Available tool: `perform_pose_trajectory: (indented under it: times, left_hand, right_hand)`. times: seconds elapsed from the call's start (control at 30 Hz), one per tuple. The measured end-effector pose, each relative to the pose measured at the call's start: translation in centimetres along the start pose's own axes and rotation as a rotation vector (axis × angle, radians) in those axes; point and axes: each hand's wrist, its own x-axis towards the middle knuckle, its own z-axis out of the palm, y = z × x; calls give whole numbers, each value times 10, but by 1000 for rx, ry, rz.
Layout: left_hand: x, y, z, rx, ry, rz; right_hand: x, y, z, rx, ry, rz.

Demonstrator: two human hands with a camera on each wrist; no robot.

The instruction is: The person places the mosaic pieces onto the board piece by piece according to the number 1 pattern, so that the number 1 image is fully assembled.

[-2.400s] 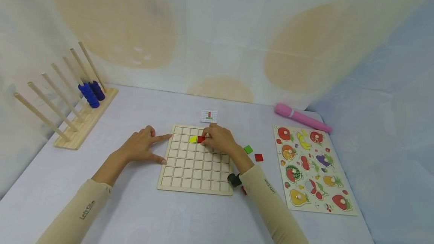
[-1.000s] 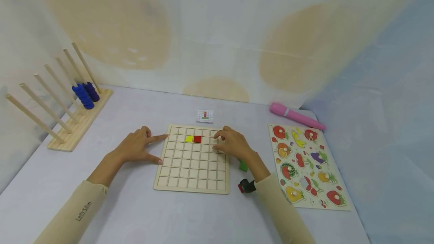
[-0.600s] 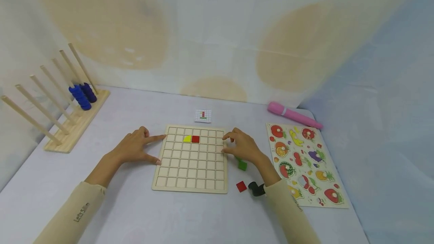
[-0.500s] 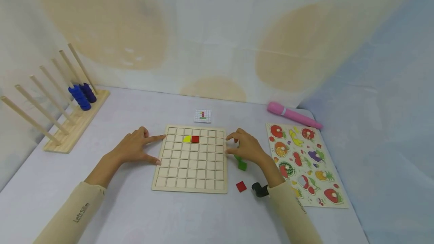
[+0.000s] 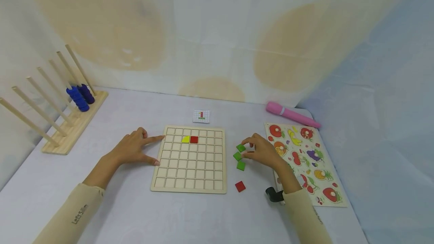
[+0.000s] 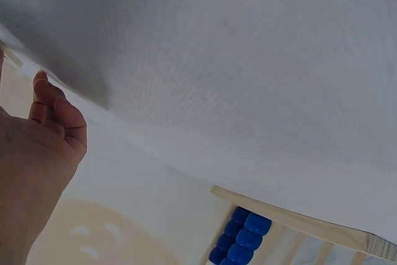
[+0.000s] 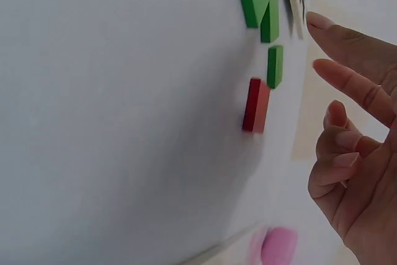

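Observation:
A wooden grid board [image 5: 222, 153] lies on the table, a yellow tile [image 5: 185, 139] and a red tile [image 5: 194, 139] side by side in its second row. My left hand [image 5: 132, 149] holds its index finger and thumb spread along the board's left edge. Right of the board, my right hand [image 5: 264, 151] has thumb and index apart beside three green tiles [image 5: 240, 165]. In the right wrist view, its fingers [image 7: 353, 85] hold nothing, and a red block-like tile [image 7: 255, 105] lies close to the green ones. A loose red tile [image 5: 240, 186] sits nearer the front.
Behind the board lies a small pattern card [image 5: 201, 116]. A peg stand [image 5: 74, 127] with blue rings is at the left. To the right are a fruit puzzle board [image 5: 317, 180], partly under my right forearm, and a pink club-shaped object [image 5: 293, 115].
My right hand has let go of the red tile beside the yellow one, left the board and moved right to the green tiles. My left hand stays at the board's edge.

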Motion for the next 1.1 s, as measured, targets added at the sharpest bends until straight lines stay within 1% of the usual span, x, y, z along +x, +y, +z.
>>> perform_pose_trajectory:
  times: [0.23,0.53,0.67,1.1]
  left_hand:
    - [0,0,1,9,1,0]
    - [0,1,-1,8,-1,-3]
    - [0,1,-1,9,-3,-2]
    - [1,-2,0,10,-8,-4]
  right_hand:
    - [-8,18,-4,-38,-21,26]
    - [-16,26,-9,51,-54,127]
    - [-16,29,-8,61,-61,142]
    - [-18,34,-2,-12,-17,46]
